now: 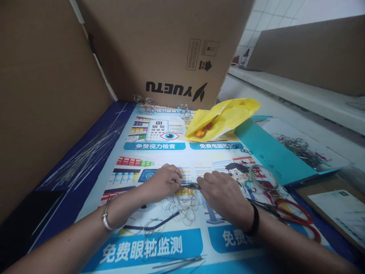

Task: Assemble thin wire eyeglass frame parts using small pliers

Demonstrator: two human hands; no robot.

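Note:
My right hand point(221, 190) is closed round a small dark metal tool that looks like pliers point(190, 185). Its narrow end points left and meets the fingers of my left hand point(164, 182). Those fingers are pinched together; what they hold is too small to make out, perhaps thin wire. Below both hands, a loose tangle of thin looped wire point(182, 205) lies on the printed poster point(194, 156). More fine wire loops point(154, 228) spread toward the front, and short straight wires point(182, 262) lie at the near edge.
Red-handled scissors point(296, 213) and a wire coil point(264, 177) lie on the right. Behind them is a yellow bag point(228, 116). A wire heap point(303, 150) sits at far right, long straight wires point(85, 152) at left. Cardboard walls point(159, 45) stand behind and left.

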